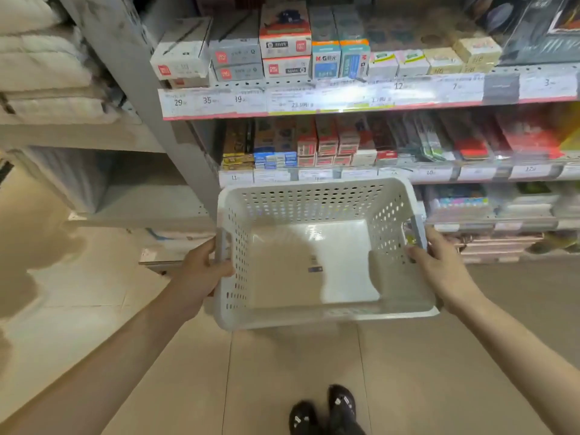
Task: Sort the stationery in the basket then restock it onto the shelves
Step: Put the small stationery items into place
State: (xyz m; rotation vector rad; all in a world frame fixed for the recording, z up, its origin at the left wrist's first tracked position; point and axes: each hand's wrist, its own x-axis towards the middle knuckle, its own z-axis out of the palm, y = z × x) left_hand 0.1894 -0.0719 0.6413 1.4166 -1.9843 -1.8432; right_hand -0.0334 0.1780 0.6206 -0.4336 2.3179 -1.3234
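A white perforated plastic basket (314,196) is held in the air in front of the stationery shelves, tilted toward me. Its inside shows only a bare floor with a small label. My left hand (201,271) grips the grey handle on its left side. My right hand (439,262) grips the grey handle on its right side. The top shelf (345,98) carries boxes of pens and small boxed stationery above price tags. A lower shelf (439,172) holds packed rows of red, blue and brown boxes and packets.
A grey shelf upright (141,98) stands left of the stationery, with folded white textiles (47,67) on the neighbouring unit. More packets fill the bottom shelves (489,215) at right. Beige floor tiles lie below, with my black shoes (326,409) near the lower edge.
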